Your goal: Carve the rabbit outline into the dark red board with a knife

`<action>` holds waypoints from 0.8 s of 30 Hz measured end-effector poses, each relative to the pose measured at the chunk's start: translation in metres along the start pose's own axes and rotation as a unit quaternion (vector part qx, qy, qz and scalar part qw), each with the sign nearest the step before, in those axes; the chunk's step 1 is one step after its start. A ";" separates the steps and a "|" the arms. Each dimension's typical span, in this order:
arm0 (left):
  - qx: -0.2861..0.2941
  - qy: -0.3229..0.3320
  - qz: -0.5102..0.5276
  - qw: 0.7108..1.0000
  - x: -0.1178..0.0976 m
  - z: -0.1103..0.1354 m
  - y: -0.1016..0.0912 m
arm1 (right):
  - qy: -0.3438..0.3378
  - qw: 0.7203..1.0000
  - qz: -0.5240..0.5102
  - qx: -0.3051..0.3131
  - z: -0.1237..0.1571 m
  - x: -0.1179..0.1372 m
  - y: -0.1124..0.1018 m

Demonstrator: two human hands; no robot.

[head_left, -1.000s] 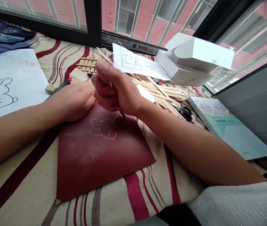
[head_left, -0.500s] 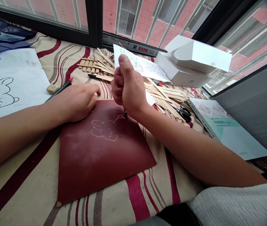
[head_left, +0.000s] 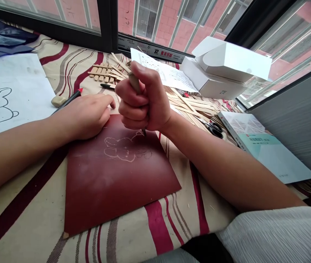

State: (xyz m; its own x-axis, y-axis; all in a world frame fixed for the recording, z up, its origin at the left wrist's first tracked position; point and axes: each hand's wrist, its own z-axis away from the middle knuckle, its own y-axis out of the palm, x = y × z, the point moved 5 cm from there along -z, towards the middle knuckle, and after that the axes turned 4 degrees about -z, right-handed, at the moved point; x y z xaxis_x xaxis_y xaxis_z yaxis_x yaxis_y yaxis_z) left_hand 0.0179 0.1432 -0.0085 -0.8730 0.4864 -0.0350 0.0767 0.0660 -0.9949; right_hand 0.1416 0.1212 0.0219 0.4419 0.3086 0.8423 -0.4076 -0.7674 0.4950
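Note:
A dark red board lies on the striped cloth, with a pale rabbit outline scratched into its upper part. My right hand is wrapped in a fist around the wooden handle of a carving tool, thumb near the handle's top. The tool's dark tip points down onto the board at the right end of the outline. At the board's upper left edge rests my left hand, palm down, fingers loosely bent and holding nothing; some fingers are hidden.
Left lies a paper with a rabbit drawing, beside a small beige lump and a dark pen. Behind my right hand are wooden strips, a printed sheet, scissors and a white box. A book lies right.
My right fist has tilted and shifted left, so more of the tool's handle and curled fingers show. The tip stays near the outline's right end. My left hand keeps its place on the board.

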 end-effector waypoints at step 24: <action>0.002 0.007 0.000 1.000 0.002 -0.002 0.002 | -0.124 0.898 0.121 -0.404 0.017 0.014 -0.006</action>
State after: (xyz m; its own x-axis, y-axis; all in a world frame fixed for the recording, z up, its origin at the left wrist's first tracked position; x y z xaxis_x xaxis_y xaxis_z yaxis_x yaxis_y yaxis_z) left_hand 0.0169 0.1459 -0.0100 -0.8658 0.4993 -0.0329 0.0741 0.0629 -0.9953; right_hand 0.1636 0.1210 0.0271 0.3851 -0.0239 0.9226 -0.9186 -0.1060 0.3807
